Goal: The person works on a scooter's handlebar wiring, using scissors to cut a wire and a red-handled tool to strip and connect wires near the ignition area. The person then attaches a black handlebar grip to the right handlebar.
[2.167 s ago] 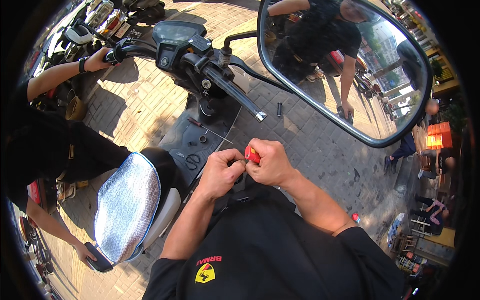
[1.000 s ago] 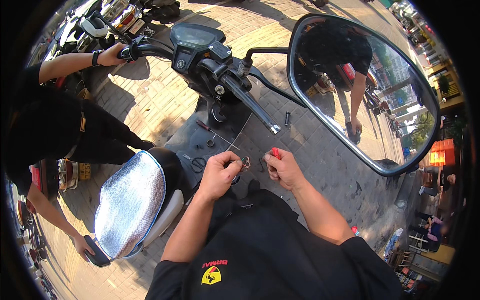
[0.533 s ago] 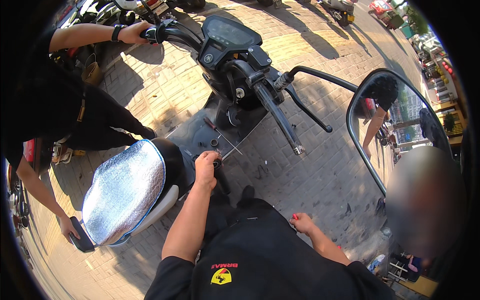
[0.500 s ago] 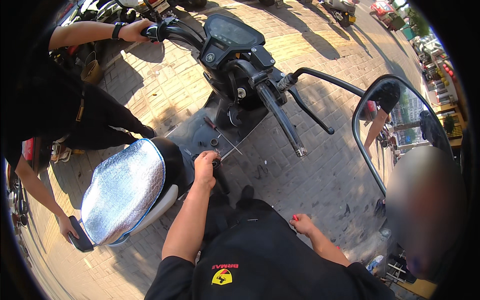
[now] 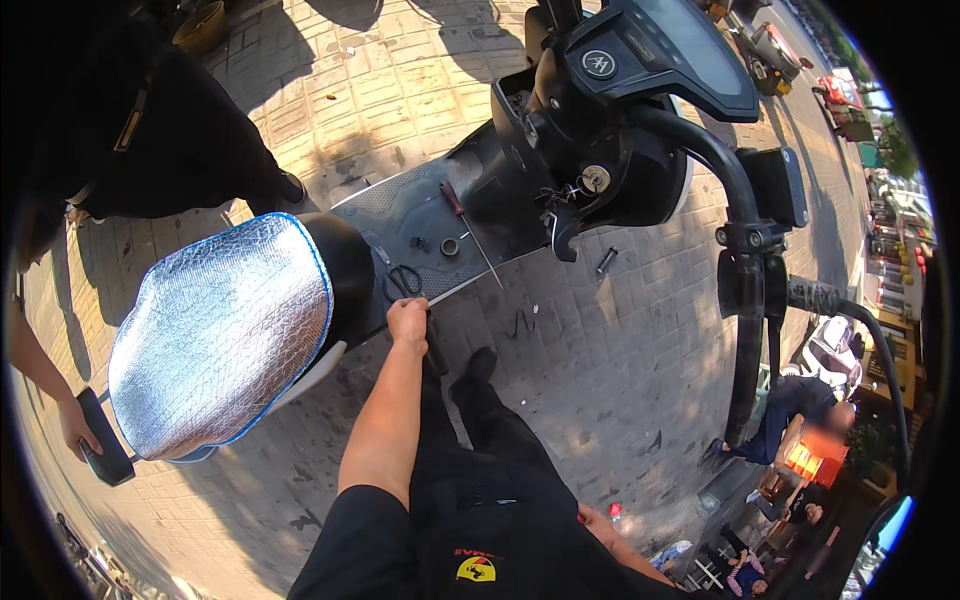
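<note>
My left hand (image 5: 408, 325) is closed beside the footboard edge, gripping a black cylinder that looks like a handlebar grip (image 5: 437, 350). Partly hidden by my shirt, my right hand (image 5: 602, 524) is curled at my side with a bit of red at its fingers, too small to name. On the scooter's footboard (image 5: 385, 212) lie black-handled scissors (image 5: 404, 280), a long screwdriver (image 5: 466, 225), a small tape roll (image 5: 450, 247) and small black pieces (image 5: 421, 244). A bare black handlebar end (image 5: 742, 400) stands at the right.
A silver quilted cover (image 5: 220, 340) lies over the seat. At the left another person's hand (image 5: 78, 428) holds the black rear piece (image 5: 105, 440). A key ignition (image 5: 595, 179) shows under the dashboard (image 5: 665, 55). A dark cylinder (image 5: 607, 262) rests on the paving; a seated person (image 5: 800, 415) is at right.
The view has shifted, bringing the handlebar closer and further right. Scissors beside my left hand now show clearly. My right hand has drawn back, partly behind my shirt.
</note>
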`<state>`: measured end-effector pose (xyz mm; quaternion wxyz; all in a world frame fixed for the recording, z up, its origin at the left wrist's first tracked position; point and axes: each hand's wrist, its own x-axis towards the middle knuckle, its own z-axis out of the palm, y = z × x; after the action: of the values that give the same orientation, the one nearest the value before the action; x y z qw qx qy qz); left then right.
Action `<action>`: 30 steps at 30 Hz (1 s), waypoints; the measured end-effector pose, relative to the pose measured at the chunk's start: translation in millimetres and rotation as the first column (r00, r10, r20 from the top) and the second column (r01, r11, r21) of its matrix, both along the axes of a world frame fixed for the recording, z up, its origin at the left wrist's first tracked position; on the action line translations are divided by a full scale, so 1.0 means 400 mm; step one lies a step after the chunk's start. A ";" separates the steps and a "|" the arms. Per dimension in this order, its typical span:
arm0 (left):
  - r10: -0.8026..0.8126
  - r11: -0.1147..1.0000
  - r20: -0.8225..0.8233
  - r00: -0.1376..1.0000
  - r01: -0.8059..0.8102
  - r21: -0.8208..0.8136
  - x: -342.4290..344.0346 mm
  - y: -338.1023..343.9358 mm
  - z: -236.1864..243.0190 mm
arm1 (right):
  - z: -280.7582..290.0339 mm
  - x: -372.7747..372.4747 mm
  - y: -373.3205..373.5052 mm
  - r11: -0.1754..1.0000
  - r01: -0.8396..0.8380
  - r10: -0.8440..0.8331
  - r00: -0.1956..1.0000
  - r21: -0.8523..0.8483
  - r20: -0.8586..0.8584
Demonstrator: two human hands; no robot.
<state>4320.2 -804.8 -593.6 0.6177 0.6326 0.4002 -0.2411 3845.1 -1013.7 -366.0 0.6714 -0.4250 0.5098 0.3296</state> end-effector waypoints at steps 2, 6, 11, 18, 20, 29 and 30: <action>0.007 0.998 -0.008 1.000 -0.006 0.062 0.029 -0.019 -0.068 | 0.024 0.006 0.029 0.999 0.007 -0.013 0.987 -0.040 -0.158; 0.081 0.996 -0.027 0.996 -0.081 0.022 0.121 -0.059 -0.201 | 0.045 0.013 0.058 0.981 -0.168 0.129 0.938 -0.096 -0.321; 0.162 0.986 0.014 0.987 -0.161 -0.038 0.209 -0.084 -0.350 | -0.026 -0.038 0.074 0.813 -0.561 0.448 0.776 -0.158 -0.445; -0.144 0.914 0.138 0.980 0.078 0.398 0.245 -0.056 -0.389 | -0.045 -0.152 0.096 0.610 -0.766 0.632 0.624 -0.201 -0.460; -0.239 0.840 0.103 0.966 0.153 0.521 0.218 -0.039 -0.363 | -0.038 -0.196 0.101 0.579 -0.787 0.659 0.605 -0.211 -0.447; -0.583 0.340 -0.303 0.754 0.565 0.752 0.143 0.031 -0.352 | -0.048 -0.299 0.111 0.427 -0.863 0.763 0.505 -0.271 -0.404; -0.602 0.298 -0.321 0.731 0.578 0.759 0.144 0.033 -0.363 | -0.050 -0.283 0.117 0.401 -0.867 0.765 0.495 -0.296 -0.413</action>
<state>4377.6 -791.4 -738.7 0.1199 0.9468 0.1952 -0.2262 3731.9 -966.9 -386.0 0.2393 -0.7302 0.3652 0.5255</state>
